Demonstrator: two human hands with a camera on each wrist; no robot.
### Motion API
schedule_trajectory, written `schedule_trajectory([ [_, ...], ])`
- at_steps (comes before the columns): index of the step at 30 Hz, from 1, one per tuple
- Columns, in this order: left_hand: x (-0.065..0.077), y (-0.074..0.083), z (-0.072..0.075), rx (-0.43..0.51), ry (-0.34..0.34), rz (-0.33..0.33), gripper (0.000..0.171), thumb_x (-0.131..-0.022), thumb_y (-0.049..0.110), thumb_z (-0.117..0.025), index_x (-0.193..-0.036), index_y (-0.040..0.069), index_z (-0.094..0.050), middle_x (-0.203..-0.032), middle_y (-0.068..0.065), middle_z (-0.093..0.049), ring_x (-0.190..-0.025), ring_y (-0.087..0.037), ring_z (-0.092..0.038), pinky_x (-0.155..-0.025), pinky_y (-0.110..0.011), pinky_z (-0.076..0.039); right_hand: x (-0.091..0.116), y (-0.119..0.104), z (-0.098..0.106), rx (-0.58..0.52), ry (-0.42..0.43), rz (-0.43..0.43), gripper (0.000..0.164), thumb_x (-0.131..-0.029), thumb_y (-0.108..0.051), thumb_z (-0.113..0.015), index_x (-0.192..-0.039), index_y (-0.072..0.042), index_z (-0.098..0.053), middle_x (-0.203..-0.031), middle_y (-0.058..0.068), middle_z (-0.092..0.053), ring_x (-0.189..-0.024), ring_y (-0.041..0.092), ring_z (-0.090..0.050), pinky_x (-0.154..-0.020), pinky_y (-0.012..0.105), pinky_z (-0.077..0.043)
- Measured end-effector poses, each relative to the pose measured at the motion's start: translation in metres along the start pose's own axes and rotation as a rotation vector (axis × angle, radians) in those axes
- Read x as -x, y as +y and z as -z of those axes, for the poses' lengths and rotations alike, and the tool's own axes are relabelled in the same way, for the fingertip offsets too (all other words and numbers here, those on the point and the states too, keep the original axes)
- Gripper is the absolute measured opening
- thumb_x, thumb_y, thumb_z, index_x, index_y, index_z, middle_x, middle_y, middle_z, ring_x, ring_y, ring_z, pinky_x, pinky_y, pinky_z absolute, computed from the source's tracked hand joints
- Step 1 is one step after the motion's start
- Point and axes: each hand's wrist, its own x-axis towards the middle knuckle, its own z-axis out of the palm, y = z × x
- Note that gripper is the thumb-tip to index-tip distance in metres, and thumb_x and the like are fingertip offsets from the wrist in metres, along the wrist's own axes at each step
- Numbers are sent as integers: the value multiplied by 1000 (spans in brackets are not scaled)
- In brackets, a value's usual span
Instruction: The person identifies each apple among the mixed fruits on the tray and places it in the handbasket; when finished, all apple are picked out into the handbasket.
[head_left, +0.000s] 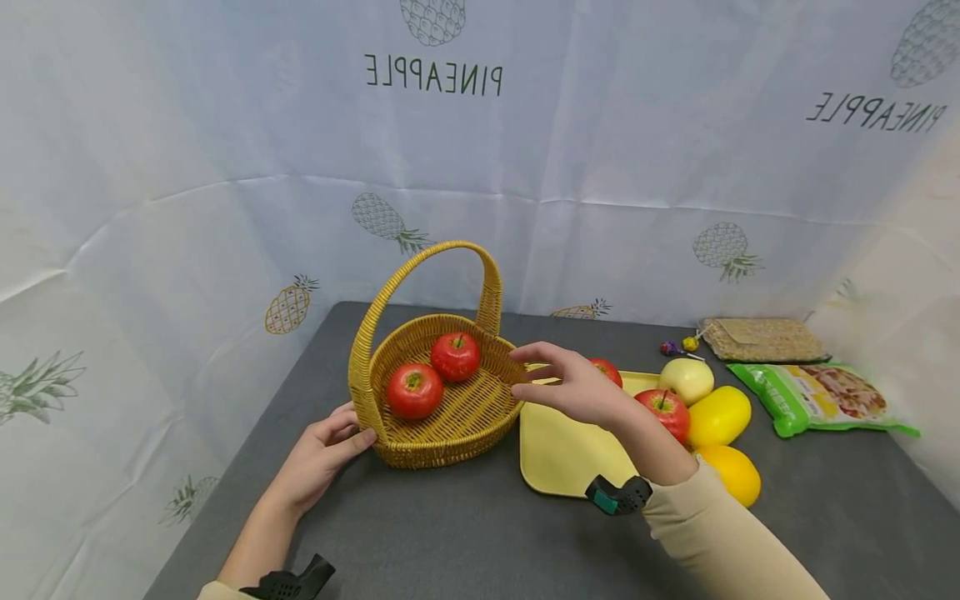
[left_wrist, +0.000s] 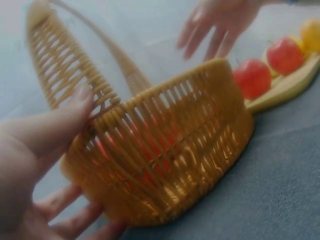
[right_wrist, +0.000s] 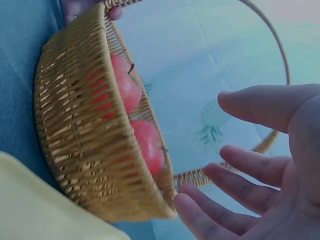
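A yellow wicker basket (head_left: pixel 442 454) with a tall arched handle stands on the dark tabletop. Inside it lie two red apples, the nearer apple (head_left: pixel 415 392) to the left and the farther apple (head_left: pixel 456 357) behind it. My left hand (head_left: pixel 330 454) holds the basket's left side, thumb at the foot of the handle and fingers along the outer wall, as the left wrist view also shows. Over the basket's right rim hovers my right hand (head_left: pixel 570 383), its fingers spread and apart, nothing between them; in the right wrist view the fingertips (right_wrist: pixel 182 200) come close to the rim.
Right of the basket, a yellow tray (head_left: pixel 570 458) bears red apples (head_left: pixel 665 412), partly behind my right arm. Beside them are a pale green fruit (head_left: pixel 686 381), a yellow mango (head_left: pixel 720 417) and an orange-yellow fruit (head_left: pixel 731 475). Lollipops (head_left: pixel 678 347) and a green food bag (head_left: pixel 825 396) lie farther right.
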Motion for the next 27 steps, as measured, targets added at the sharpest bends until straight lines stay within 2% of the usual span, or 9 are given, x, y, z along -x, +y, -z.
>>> schedule_trajectory([
  [3, 1, -1, 0, -3, 1, 4, 38, -102, 10, -66, -130, -14, -58, -159, -20, -32, -151, -37, -19, -100, -22, -47, 10, 6, 5, 1, 23, -8, 53, -98, -27, -74, -145, -11, -54, -149, 15, -51, -131, 39, -54, -99, 46, -52],
  [6, 1, -1, 0, -5, 0, 0, 37, -102, 9, -65, -129, -14, -58, -160, -20, -32, -150, -37, -20, -100, -22, -47, 20, 14, 9, 29, 55, -24, 54, -98, -30, -73, -145, -11, -54, -147, 13, -52, -131, 38, -54, -98, 48, -53],
  [10, 1, -1, 0, -2, -4, -7, 36, -102, 9, -65, -129, -14, -59, -158, -21, -33, -148, -24, -27, -100, -23, -47, 35, 23, 12, 69, 111, -55, 52, -98, -34, -73, -143, -14, -55, -145, 8, -53, -131, 36, -54, -99, 50, -52],
  [15, -1, 0, 1, 1, -1, -26, 32, -102, 9, -65, -124, -14, -61, -151, -25, -39, -141, -7, -35, -100, -23, -48, 49, 28, 14, 36, 166, -116, 54, -96, -38, -74, -143, -18, -55, -144, 6, -55, -132, 36, -53, -100, 49, -51],
  [19, -2, 0, 1, -9, 4, -25, 31, -102, 9, -65, -123, -14, -62, -149, -25, -42, -143, -13, -33, -99, -23, -48, 59, 28, 18, 20, 204, -140, 58, -95, -40, -75, -143, -15, -54, -143, 10, -56, -133, 35, -52, -100, 50, -51],
  [23, -2, 0, 1, -8, 5, -10, 34, -102, 10, -66, -125, -15, -60, -149, -24, -42, -147, -23, -29, -100, -23, -48, 70, 31, 25, 85, 271, -166, 61, -95, -43, -74, -145, -13, -53, -143, 13, -57, -129, 34, -56, -98, 50, -52],
  [27, -2, 1, 1, -2, -1, -13, 34, -102, 9, -65, -125, -14, -61, -149, -24, -41, -144, -16, -32, -100, -23, -48, 80, 36, 31, 129, 328, -174, 59, -98, -39, -72, -145, -10, -52, -144, 14, -55, -127, 37, -57, -96, 47, -54],
])
